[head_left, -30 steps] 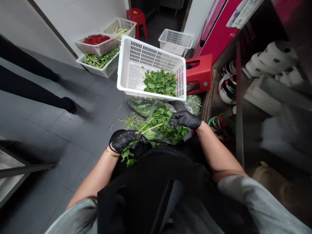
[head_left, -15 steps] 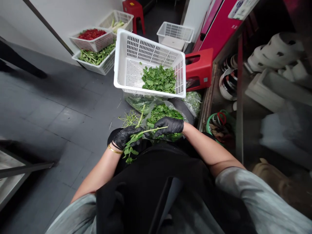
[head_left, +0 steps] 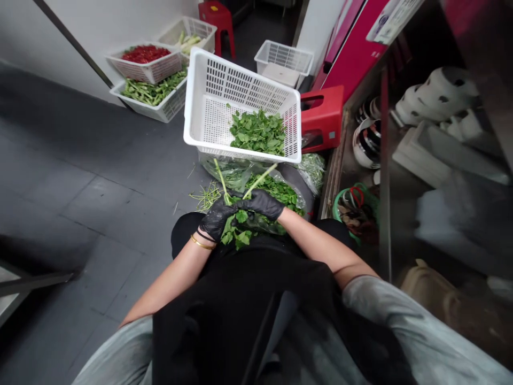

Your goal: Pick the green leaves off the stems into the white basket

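A grey tiled floor (head_left: 100, 182) runs to a white wall (head_left: 120, 21) at far left. A red stool (head_left: 214, 16) stands far off, a second red stool (head_left: 324, 115) nearer. On the right, a pink cabinet (head_left: 352, 48) stands beside dim metal shelves (head_left: 385, 160) of bowls.

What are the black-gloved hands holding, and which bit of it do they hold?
Leafy green sprigs. The left hand and right hand each grip one by the stem, where bare stalk meets leaves; the stalks stick up, leaves hang below.

White slotted basket (head_left: 208, 115); green leaves (head_left: 256, 131); black gloves (head_left: 260, 203); red stool (head_left: 323, 117); grey floor tiles (head_left: 80, 176).
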Tool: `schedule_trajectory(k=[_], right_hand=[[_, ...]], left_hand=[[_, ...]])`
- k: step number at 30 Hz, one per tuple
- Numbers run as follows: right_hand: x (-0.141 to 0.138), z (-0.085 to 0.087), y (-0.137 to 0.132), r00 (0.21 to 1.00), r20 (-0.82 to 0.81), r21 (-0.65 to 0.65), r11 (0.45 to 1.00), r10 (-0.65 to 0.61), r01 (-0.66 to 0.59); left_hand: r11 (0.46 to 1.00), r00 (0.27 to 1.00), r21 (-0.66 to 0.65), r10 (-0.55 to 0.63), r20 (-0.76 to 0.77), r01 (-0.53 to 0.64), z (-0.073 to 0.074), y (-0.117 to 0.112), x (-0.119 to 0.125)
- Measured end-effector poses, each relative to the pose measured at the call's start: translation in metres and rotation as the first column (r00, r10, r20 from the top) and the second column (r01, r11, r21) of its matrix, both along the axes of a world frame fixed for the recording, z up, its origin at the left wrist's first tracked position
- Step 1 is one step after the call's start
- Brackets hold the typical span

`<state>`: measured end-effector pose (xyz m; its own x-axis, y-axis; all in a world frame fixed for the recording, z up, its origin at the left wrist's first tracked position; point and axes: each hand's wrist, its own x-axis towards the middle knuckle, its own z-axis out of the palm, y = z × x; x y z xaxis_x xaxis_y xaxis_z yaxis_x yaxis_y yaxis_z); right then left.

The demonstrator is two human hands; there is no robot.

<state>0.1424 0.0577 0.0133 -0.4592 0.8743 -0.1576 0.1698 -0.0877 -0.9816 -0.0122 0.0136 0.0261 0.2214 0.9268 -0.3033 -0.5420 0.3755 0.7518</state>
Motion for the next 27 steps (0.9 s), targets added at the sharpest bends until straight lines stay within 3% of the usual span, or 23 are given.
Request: schedule_trajectory(k=[6, 9, 12, 14, 16, 19, 22, 27], right_hand=[[0.016, 0.010, 0.009, 0.999, 0.045, 0.023, 1.000, 0.013, -0.014], [0.037, 0.016, 0.013, 0.999, 0.038, 0.006, 1.000, 0.018, -0.018], [0.052, 0.019, 0.017, 0.991, -0.045, -0.040, 0.991, -0.127, 0.125], [0.053, 0.019, 0.018, 0.972, -0.068, -0.051, 0.974, -0.224, 0.221], [0.046, 0.016, 0.018, 0.968, -0.056, -0.011, 0.970, -0.244, 0.244], [0.029, 0.011, 0.017, 0.980, -0.106, 0.064, 0.982, -0.168, 0.176], [0.016, 0.004, 0.017, 0.990, -0.141, 0.088, 0.996, -0.005, 0.018], [0.024, 0.003, 0.029, 0.984, 0.084, 0.173, 0.970, 0.156, -0.168]], left_hand=[[0.980, 0.988, -0.129, -0.152, -0.018, 0.149, -0.003, -0.004, -0.001], [0.986, 0.987, -0.122, -0.128, -0.095, 0.116, 0.007, -0.007, -0.010], [0.992, 0.989, -0.119, -0.057, -0.134, 0.041, 0.015, -0.006, -0.019], [0.990, 0.992, -0.130, -0.062, -0.114, 0.047, 0.016, -0.003, -0.021], [0.988, 0.994, -0.143, -0.074, -0.079, 0.062, 0.013, 0.001, -0.019], [0.987, 0.996, -0.142, -0.076, -0.047, 0.069, 0.003, 0.006, -0.008], [0.987, 0.998, -0.145, -0.067, -0.009, 0.066, -0.008, 0.010, 0.002], [0.987, 0.999, -0.160, -0.029, -0.031, 0.023, -0.017, 0.017, 0.002]])
